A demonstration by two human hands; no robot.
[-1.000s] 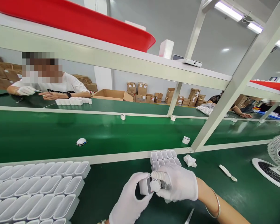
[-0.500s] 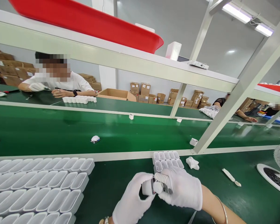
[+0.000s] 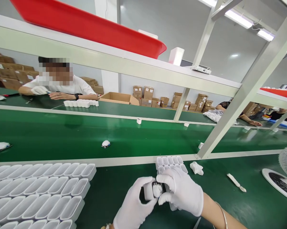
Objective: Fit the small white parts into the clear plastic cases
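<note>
Gloved in white, my left hand (image 3: 132, 203) is closed around a small white plastic housing (image 3: 148, 191). The fingers of my right hand (image 3: 183, 192) pinch a dark-edged part with a rounded white lump (image 3: 157, 190) at the housing's open end. How deep the part sits inside cannot be made out. Just beyond the hands stands a small block of white cups (image 3: 169, 160), partly hidden by the right glove. A crumpled white piece (image 3: 196, 168) lies to its right.
Rows of white cups (image 3: 38, 187) fill the left of the bench. A green conveyor (image 3: 69, 133) carries small parts such as a white-topped board (image 3: 106, 144). At right are a spatula-like tool (image 3: 236, 182) and a fan (image 3: 286, 168). A slanted post (image 3: 229, 114) and a shelf with a red tray (image 3: 93, 27) stand ahead. A co-worker (image 3: 59, 84) sits opposite.
My right fingers have shifted on the part, and its white lump now faces the housing's opening more squarely. Parts on the conveyor have moved right. The co-worker's gloved hand has moved slightly.
</note>
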